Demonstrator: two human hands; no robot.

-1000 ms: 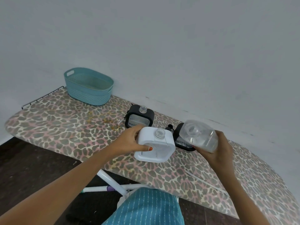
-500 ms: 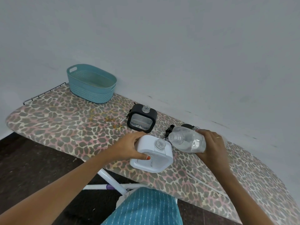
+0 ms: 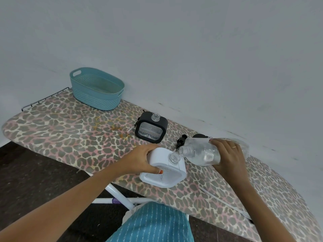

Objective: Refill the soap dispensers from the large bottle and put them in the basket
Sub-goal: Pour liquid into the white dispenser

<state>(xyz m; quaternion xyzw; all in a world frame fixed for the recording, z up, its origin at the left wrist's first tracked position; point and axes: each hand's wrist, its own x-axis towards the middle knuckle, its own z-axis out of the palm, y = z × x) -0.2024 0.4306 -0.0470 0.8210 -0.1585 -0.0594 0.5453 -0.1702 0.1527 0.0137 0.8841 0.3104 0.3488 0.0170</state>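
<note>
Just below the frame's centre, the left hand grips the side of the white soap dispenser on the leopard-print ironing board. The right hand is wrapped round the large clear bottle, which is tipped almost level with its mouth just beside the dispenser's open neck. An uncapped black soap dispenser stands above them, and the teal basket sits at upper left.

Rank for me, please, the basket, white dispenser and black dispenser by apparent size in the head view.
1. basket
2. white dispenser, close behind, though nearness to the camera enlarges it
3. black dispenser, clearly smallest
</note>
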